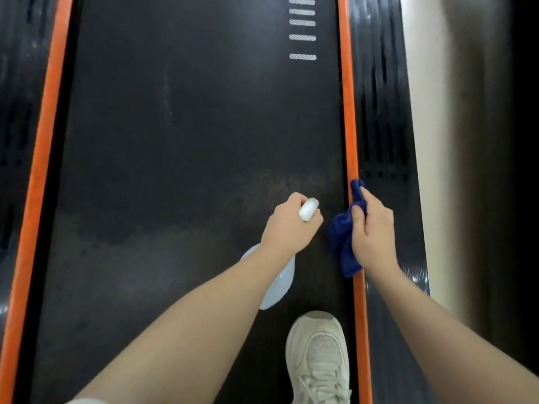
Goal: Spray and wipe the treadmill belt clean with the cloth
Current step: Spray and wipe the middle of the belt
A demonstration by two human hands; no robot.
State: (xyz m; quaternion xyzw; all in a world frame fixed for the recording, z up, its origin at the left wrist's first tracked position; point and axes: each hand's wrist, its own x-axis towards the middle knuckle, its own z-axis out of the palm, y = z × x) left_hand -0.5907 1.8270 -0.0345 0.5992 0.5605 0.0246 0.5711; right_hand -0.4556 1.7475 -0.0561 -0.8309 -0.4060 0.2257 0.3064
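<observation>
A person looks straight down at a dark treadmill belt (180, 158), which fills the view and serves as the landmark here. The left hand (287, 225) hovers over the belt's right portion, fingers curled tight around the white head of a spray bottle (308, 209), whose pale translucent body (278, 284) hangs beneath the wrist and forearm. The nozzle points forward and down at the belt, towards a dull, smudged patch (280, 185) just ahead of the hand. The right hand (372, 237) sits at the belt's right edge, thumb and fingers pinched on a bunched blue cloth (342, 246) that drapes over the orange trim strip (348, 112) bordering the belt on that side. A matching orange strip (40, 158) runs down the belt's left side, with black side rails (382, 118) beyond. A pale sneaker (318, 357) stands on the belt's near end, close to the right strip. White dashed markings (302, 23) lie at the belt's far end. The step in hand looks like spraying, since the bottle is aimed and the cloth is held ready rather than pressed flat. To do it well, it likely pays to mist the smudged patch lightly and evenly, keep spray off the shoe, then bring the cloth across from the right strip, opened out flatter, and wipe in long overlapping strokes. The belt's left portion looks untouched, so much probably remains.
</observation>
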